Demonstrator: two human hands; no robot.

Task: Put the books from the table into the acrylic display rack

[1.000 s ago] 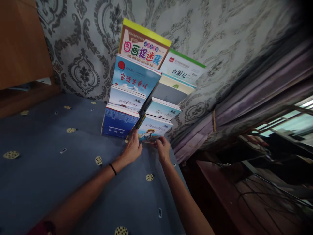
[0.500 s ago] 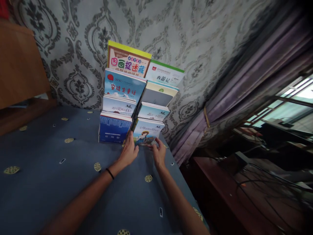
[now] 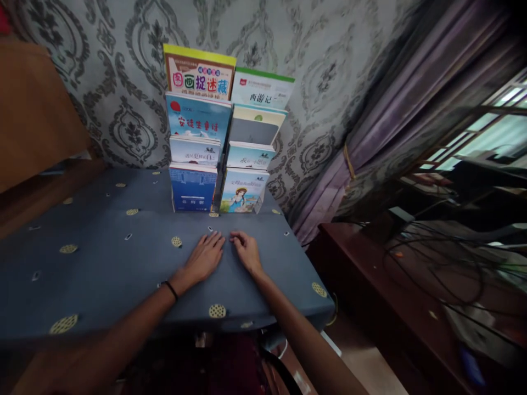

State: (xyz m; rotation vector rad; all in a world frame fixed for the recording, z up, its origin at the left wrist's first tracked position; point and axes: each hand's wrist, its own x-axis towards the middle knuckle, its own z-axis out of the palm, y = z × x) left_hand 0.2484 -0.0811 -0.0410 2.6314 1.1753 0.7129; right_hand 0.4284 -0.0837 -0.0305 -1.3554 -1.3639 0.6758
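My left hand [image 3: 206, 255] lies palm down on the blue patterned tablecloth [image 3: 140, 274], fingers stretched out and holding nothing. Beside it rests my right hand [image 3: 247, 252], loosely bent with its fingers apart and nothing in it. Beyond both hands, two columns of books stand in stepped rows against the wall. At the front left is a dark blue book [image 3: 193, 189]; at the front right is a book with a girl in a hat [image 3: 242, 192]. Behind them rise a book with red lettering [image 3: 197, 118], a yellow-topped picture book [image 3: 200, 77] and a green-topped book [image 3: 262, 90].
A wooden cabinet [image 3: 39, 115] stands at the left end of the table. To the right hangs a tied purple curtain [image 3: 329, 189]. Past the table's right edge, tangled black cables [image 3: 436, 263] lie over a dark red desk [image 3: 362, 274].
Both hands have drawn back from the front right book and now rest on the tablecloth. The camera view has shifted, showing the table's near edge. The books keep their arrangement.
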